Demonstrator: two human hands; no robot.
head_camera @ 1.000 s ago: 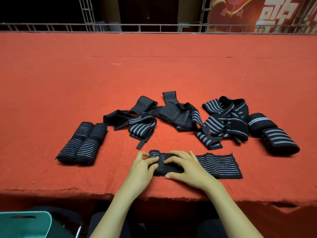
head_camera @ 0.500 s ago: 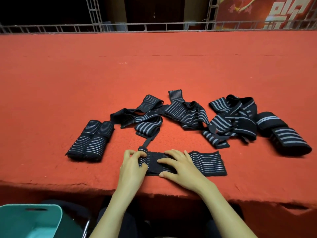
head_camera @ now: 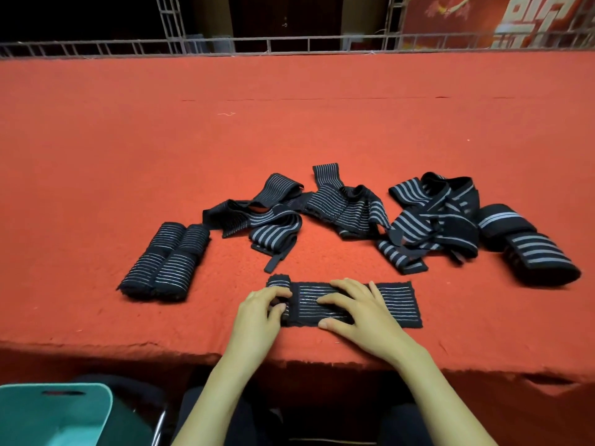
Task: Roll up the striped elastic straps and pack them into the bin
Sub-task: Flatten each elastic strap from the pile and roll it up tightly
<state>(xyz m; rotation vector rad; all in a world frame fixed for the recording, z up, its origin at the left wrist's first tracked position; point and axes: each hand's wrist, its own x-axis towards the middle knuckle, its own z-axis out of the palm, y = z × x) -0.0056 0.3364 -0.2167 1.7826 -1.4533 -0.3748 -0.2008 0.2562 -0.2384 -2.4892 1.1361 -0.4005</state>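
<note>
Near table (head_camera: 96,317) edge, strap (head_camera: 397,304) under R hand (head_camera: 360,313), L hand (head_camera: 257,313) gripping roll (head_camera: 279,282)

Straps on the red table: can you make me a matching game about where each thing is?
Things:
1 rolled straps
2 flat strap
3 bin
4 loose straps

Places:
A below the table edge, bottom left
B under the left hand and right hand
C tangled, farther back in the middle
D side by side, left on the table

Pairs: 1-D, 2-B, 3-A, 4-C
</note>
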